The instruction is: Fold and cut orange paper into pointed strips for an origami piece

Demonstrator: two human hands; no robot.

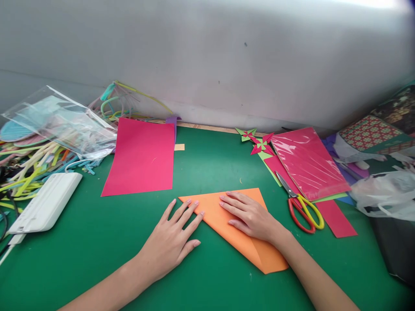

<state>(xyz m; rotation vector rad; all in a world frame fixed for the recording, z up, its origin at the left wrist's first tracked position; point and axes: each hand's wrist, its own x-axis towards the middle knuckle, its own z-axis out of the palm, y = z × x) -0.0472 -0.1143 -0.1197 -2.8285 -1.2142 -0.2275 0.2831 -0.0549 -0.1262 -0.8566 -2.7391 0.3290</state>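
Note:
An orange sheet of paper [233, 229] lies folded on the green table, its long slanted edge facing me and a pointed corner at the left. My left hand [175, 239] rests at that left corner, fingers spread, the fingertips touching the paper's edge. Flat on the upper middle of the paper lies my right hand [251, 216], its fingers stretched out to the left. Part of the sheet is hidden under the right hand and forearm. Neither hand grips anything.
A red sheet [142, 157] lies at the back left, beside pipe cleaners [29, 172] and a white power strip [48, 203]. To the right are scissors [303, 209], a plastic-wrapped red paper pack [311, 162], folded paper stars [262, 144] and a plastic bag [385, 194].

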